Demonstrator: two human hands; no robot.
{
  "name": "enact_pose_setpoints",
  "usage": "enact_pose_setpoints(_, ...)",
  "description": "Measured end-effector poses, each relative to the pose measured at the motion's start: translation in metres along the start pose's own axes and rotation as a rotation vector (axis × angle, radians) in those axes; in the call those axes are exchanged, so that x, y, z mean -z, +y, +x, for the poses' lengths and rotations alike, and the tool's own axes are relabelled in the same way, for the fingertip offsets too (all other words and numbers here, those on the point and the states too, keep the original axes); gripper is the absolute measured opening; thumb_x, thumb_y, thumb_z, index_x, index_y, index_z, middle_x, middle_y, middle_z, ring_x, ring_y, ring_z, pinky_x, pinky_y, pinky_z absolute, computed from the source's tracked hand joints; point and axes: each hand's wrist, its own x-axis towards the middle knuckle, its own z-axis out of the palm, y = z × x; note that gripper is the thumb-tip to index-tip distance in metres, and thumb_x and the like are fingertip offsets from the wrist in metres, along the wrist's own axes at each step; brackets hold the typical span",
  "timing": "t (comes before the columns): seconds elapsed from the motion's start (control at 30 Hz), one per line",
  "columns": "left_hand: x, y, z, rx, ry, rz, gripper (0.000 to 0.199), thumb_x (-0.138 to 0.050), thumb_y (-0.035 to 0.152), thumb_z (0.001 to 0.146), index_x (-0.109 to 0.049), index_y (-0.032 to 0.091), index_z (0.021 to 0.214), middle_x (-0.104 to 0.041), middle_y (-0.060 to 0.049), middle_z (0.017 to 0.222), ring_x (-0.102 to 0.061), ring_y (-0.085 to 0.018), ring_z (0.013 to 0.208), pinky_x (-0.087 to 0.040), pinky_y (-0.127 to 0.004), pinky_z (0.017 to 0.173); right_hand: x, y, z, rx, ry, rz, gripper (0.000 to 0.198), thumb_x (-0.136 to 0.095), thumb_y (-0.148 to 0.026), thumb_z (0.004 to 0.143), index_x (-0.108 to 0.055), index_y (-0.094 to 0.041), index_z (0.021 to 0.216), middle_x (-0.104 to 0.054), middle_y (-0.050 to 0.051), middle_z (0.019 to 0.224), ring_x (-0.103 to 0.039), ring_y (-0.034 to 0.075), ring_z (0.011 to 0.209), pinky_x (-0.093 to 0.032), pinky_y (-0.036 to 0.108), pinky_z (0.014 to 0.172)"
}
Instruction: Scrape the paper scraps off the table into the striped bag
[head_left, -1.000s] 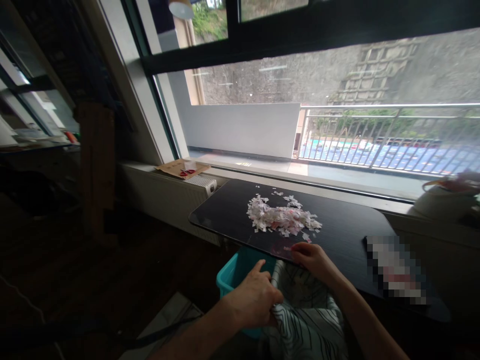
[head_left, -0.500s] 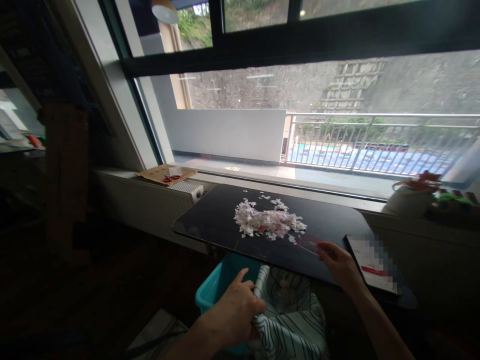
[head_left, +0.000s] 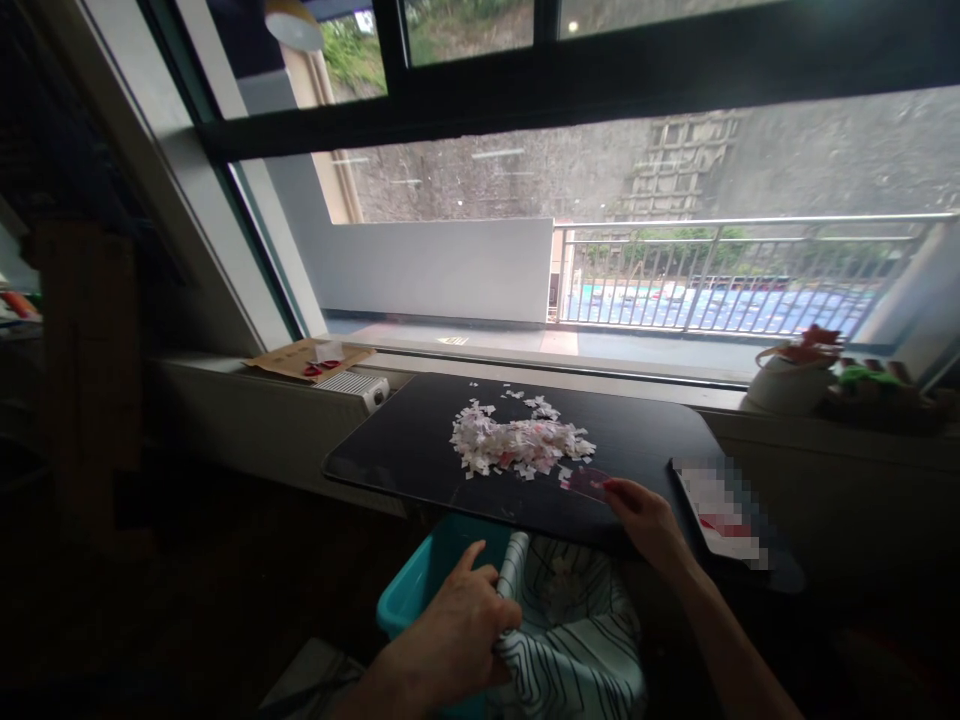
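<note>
Beneath the near edge of the black table (head_left: 405,430), my left hand (head_left: 461,615) is closed around the edge of a white striped cloth (head_left: 577,640), its index finger stretched out. That cloth hangs beside and partly over a teal bin (head_left: 397,603), with a few pale scraps in its hollow. My right hand (head_left: 649,515) pinches a thin, translucent reddish sheet (head_left: 586,482) low over the tabletop. The sheet's tip is near the right side of a heap of small white and pinkish paper scraps (head_left: 517,445).
A tablet-like flat item (head_left: 720,520), partly blurred out, lies at the table's right end. Left of the table, a radiator (head_left: 352,390) and brown paper (head_left: 281,358) with red-handled scissors (head_left: 322,367) sit by the window. A white pot (head_left: 787,385) stands at right.
The view has shifted, moving the whole scene slightly left. My right hand and the sheet have come a little closer to the scraps. My left hand keeps its grip on the cloth.
</note>
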Motion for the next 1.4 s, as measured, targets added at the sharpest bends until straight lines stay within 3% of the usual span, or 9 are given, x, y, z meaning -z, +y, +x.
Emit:
enact_pose_setpoints(0.2, 0.002, 0.001, 0.0, -0.01, -0.025, -0.025, 0.019, -0.071, 0.032, 0.063, -0.056, 0.02, 0.061, -0.049, 0.005, 0.057, -0.057, -0.016, 0.078, -0.015, -0.051, 0.112, 0.001, -0.005, -0.001, 0.01, -0.009, -0.006, 0.031, -0.058, -0.041, 0.078, -0.074, -0.02, 0.093, -0.076, 0.006, 0.086, -0.068, 0.024, 0.08, -0.049, 0.032, 0.073)
enact_pose_setpoints(0.37, 0.003, -0.002, -0.001, -0.014, -0.009, -0.004, 0.021, -0.07, 0.036, 0.066, -0.056, 0.02, 0.061, -0.051, 0.004, 0.056, -0.057, -0.017, 0.077, -0.017, -0.052, 0.112, 0.008, -0.012, -0.009, 0.013, -0.092, 0.009, 0.024, -0.063, -0.039, 0.075, -0.076, -0.021, 0.085, -0.076, 0.004, 0.08, -0.067, 0.022, 0.073, -0.049, 0.03, 0.068)
enact_pose_setpoints(0.5, 0.003, -0.002, -0.001, -0.012, -0.003, 0.001, 0.019, -0.07, 0.033, 0.066, -0.057, 0.02, 0.061, -0.052, 0.004, 0.056, -0.058, -0.017, 0.078, -0.018, -0.051, 0.112, 0.007, -0.012, -0.013, -0.006, -0.081, 0.026, 0.031, -0.06, -0.041, 0.077, -0.075, -0.02, 0.093, -0.076, 0.006, 0.084, -0.068, 0.023, 0.076, -0.051, 0.031, 0.069)
enact_pose_setpoints(1.0, 0.008, 0.002, 0.0, 0.007, -0.039, 0.003, 0.019, -0.071, 0.036, 0.068, -0.061, 0.021, 0.064, -0.059, 0.003, 0.062, -0.06, -0.019, 0.082, -0.018, -0.053, 0.111, 0.012, -0.019, -0.032, 0.028, -0.228, 0.041, 0.025, -0.062, -0.038, 0.076, -0.076, -0.021, 0.086, -0.076, 0.004, 0.082, -0.067, 0.021, 0.072, -0.05, 0.028, 0.064)
enact_pose_setpoints(1.27, 0.005, -0.001, 0.0, 0.0, 0.003, -0.015, 0.022, -0.07, 0.035, 0.067, -0.056, 0.02, 0.06, -0.052, 0.005, 0.056, -0.058, -0.017, 0.078, -0.017, -0.051, 0.112, 0.003, -0.011, 0.004, 0.0, -0.003, 0.002, 0.036, -0.056, -0.042, 0.078, -0.074, -0.017, 0.096, -0.075, 0.007, 0.082, -0.068, 0.023, 0.075, -0.05, 0.031, 0.068)
enact_pose_setpoints(1.4, 0.002, -0.002, -0.001, 0.001, 0.011, -0.033, 0.021, -0.07, 0.033, 0.066, -0.056, 0.02, 0.061, -0.049, 0.005, 0.055, -0.058, -0.016, 0.077, -0.017, -0.05, 0.112, 0.0, -0.012, 0.021, 0.006, 0.03, -0.05, 0.033, -0.056, -0.041, 0.077, -0.074, -0.019, 0.095, -0.076, 0.007, 0.083, -0.068, 0.025, 0.078, -0.048, 0.034, 0.07)
